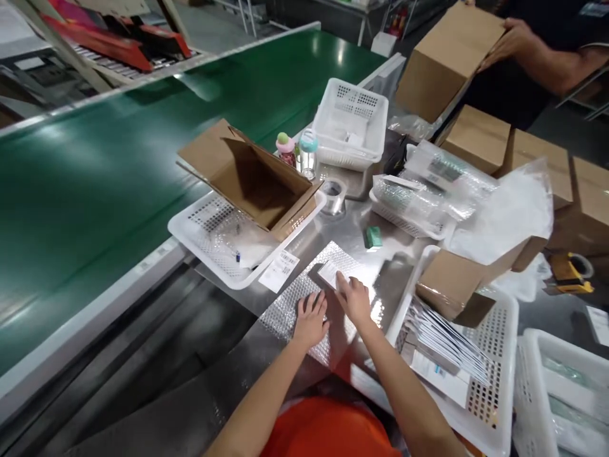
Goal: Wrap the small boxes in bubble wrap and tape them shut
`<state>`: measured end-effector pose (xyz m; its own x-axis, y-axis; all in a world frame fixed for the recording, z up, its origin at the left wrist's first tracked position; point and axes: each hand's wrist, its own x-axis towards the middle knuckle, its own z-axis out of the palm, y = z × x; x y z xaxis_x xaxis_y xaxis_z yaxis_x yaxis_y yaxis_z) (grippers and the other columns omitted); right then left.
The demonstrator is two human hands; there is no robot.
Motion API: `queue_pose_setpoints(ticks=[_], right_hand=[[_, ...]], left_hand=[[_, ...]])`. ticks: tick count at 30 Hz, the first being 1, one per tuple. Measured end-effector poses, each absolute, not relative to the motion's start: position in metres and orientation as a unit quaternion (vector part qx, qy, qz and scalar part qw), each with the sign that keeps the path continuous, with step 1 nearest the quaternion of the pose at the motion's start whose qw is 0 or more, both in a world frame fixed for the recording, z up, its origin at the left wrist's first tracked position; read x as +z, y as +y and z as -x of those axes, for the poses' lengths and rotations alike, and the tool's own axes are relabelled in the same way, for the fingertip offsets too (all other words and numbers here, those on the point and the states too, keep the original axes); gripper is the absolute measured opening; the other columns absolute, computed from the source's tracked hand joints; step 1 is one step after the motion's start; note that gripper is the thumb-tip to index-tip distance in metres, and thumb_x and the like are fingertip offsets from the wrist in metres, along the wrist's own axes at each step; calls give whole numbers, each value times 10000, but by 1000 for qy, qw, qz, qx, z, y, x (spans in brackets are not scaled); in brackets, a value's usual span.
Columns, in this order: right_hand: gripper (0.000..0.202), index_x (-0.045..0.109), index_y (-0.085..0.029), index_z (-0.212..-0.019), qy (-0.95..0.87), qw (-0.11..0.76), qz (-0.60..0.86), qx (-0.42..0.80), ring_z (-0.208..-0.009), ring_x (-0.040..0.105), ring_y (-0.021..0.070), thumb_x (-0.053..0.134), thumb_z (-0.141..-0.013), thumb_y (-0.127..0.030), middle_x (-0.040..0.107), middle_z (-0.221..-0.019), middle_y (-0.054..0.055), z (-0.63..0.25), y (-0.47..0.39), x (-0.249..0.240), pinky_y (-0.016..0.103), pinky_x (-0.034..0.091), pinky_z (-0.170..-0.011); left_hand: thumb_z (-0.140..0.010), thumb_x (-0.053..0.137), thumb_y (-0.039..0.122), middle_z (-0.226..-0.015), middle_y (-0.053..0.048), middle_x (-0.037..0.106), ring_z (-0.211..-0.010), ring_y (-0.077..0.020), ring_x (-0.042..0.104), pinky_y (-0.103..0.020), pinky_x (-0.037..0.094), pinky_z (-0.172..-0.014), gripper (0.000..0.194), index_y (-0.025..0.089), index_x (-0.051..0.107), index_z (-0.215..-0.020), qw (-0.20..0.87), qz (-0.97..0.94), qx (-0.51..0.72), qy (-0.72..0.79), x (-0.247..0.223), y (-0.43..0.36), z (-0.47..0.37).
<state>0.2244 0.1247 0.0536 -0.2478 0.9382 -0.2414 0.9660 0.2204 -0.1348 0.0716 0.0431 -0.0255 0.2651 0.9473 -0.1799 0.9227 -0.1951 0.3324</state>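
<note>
One shiny bubbled sheet [288,310] lies flat — left hand [311,322] splayed, right hand [354,299] loosely spread.

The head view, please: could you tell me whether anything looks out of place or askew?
The open cardboard box does: it leans at a slant across the white basket beside the green conveyor, flaps spread, rather than sitting level. Nothing looks clearly spilled.

No wording can be read. Near the left edge of the tabletop [351,221], a white label [279,271] bears a barcode, its print too small to decipher. Marks on the white slip [329,271] beneath the right hand [354,301] and on the co-worker's shirt [561,28] are equally illegible.
</note>
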Motion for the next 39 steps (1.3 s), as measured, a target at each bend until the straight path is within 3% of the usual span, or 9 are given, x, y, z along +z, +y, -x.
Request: queue_pose_setpoints(ticks=[9,18,23,25,28,32,35,39], right_hand=[[565,378,-301,-1576,775,75,-607,-155,-1193,555,288,504,-1028,-360,572,-1372,162,-222,118,56,387,403,-980],[562,367,-293,-1578,774,77,-609,-156,-1183,557,287,492,-1034,-357,570,-1368,169,-220,115,55,390,404,-986],[567,411,-306,-1552,769,48,-612,-179,-1208,559,294,546,-1011,-407,575,-1378,158,-224,118,54,405,425,-994],[521,434,-284,-1538,746,24,-642,-176,-1264,533,283,488,-1034,-405,548,-1428,152,-229,131,53,395,419,-1022],[489,429,-176,-1530,686,26,-710,-157,-1293,519,260,384,-1052,-270,537,-1444,179,-240,162,49,360,408,-1027],[432,547,-89,-1401,659,70,-732,-160,-1196,582,306,478,-989,-202,620,-1303,225,-256,205,44,403,415,-965],[283,696,-119,-1177,672,98,-714,-171,-1127,610,304,564,-958,-238,664,-1203,197,-266,223,52,411,413,-944],[177,763,-186,-960,717,100,-664,-187,-1166,590,272,601,-939,-254,678,-1204,120,-268,215,75,374,404,-972]], left_hand=[[-933,545,432,-1610,-201,413,-1482,-364,354,-611,258,-1200,611,125,532,-1461,167,-770,49,613,-25,40,-73],[-923,568,390,-1595,-204,433,-1475,-371,358,-617,272,-1192,591,126,543,-1451,166,-771,51,613,-24,40,-74],[-926,557,299,-1507,-188,542,-1398,-359,454,-609,319,-1166,452,161,622,-1351,192,-750,81,627,-7,47,-75],[-935,535,271,-1409,-177,617,-1333,-343,515,-587,365,-1142,354,166,673,-1244,219,-714,128,653,-1,54,-77],[-936,528,287,-1134,-148,709,-1098,-284,643,-486,503,-1009,224,173,701,-1021,322,-589,245,700,1,67,-85],[-886,627,488,-738,-31,632,-684,-183,661,-368,592,-729,306,201,579,-791,566,-263,364,691,-3,88,-103],[-827,695,563,-697,5,586,-606,-146,641,-340,596,-653,402,200,527,-795,628,-139,382,663,-7,98,-113],[-835,678,564,-747,-20,630,-642,-146,660,-303,579,-620,400,180,569,-837,603,-179,363,688,-14,101,-116]])
